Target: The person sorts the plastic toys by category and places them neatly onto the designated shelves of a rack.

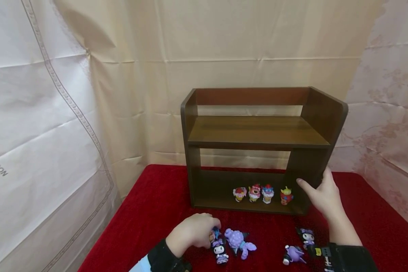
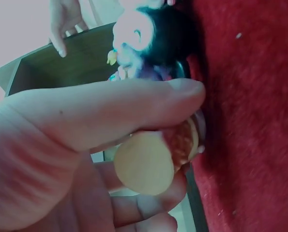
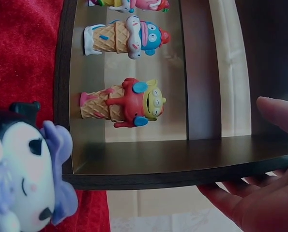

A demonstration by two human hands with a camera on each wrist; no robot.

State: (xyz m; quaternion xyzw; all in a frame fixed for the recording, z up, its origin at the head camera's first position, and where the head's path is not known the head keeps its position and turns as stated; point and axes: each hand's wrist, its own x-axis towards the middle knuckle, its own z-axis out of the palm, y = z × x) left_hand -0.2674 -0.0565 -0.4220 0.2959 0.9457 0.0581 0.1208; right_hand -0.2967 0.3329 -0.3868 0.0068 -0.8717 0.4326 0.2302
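Observation:
Near the front of the red cloth, my left hand pinches a small figurine with a round tan base between thumb and fingers; its upper part is mostly hidden. Beside that hand lie a black-and-white figurine in purple and a lilac figurine. My right hand grips the right side panel of a dark brown wooden shelf, thumb on the inner face and fingers behind the outer one. On the lower board, an alien figurine on a red cone stands closest to the right hand.
Left of the alien stand several cone figurines, among them a blue one and a pink one. A purple figurine and another black-and-white one lie by the right forearm. Pale curtains hang around the cloth-covered table.

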